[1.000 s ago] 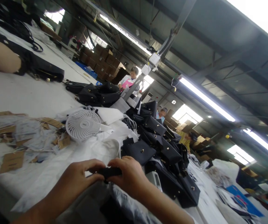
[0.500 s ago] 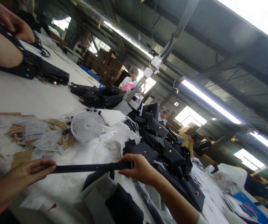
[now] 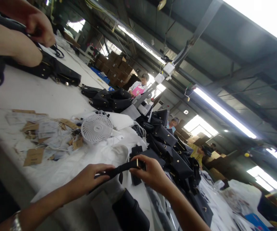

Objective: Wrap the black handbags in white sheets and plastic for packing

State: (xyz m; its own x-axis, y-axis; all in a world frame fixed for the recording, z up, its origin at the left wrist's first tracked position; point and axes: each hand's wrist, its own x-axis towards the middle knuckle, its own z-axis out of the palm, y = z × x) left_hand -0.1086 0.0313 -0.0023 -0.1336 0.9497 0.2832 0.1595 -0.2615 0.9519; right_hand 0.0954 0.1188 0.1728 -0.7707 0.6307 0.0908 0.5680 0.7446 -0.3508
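A black strap (image 3: 122, 167) with a gold-coloured buckle (image 3: 137, 163) runs between my two hands. My left hand (image 3: 93, 175) pinches it partway along, fingers closed. At the buckle end, my right hand (image 3: 146, 168) grips the strap between thumb and fingers. Below the strap lies a black bag (image 3: 131, 210) with pale grey wrapping (image 3: 104, 208) on it, near the bottom of the view. How the strap joins this bag is hidden.
A pile of black bags (image 3: 169, 154) covers the table to the right. A white fan (image 3: 97, 128) stands beyond my left hand, beside loose tags (image 3: 33, 156) on the white table (image 3: 44, 96). At upper left, a co-worker's hand (image 3: 40, 29) works over more black bags.
My left hand has moved right along the strap, closer to my right hand. The strap was stretched straight and is now bent. The view has shifted slightly.
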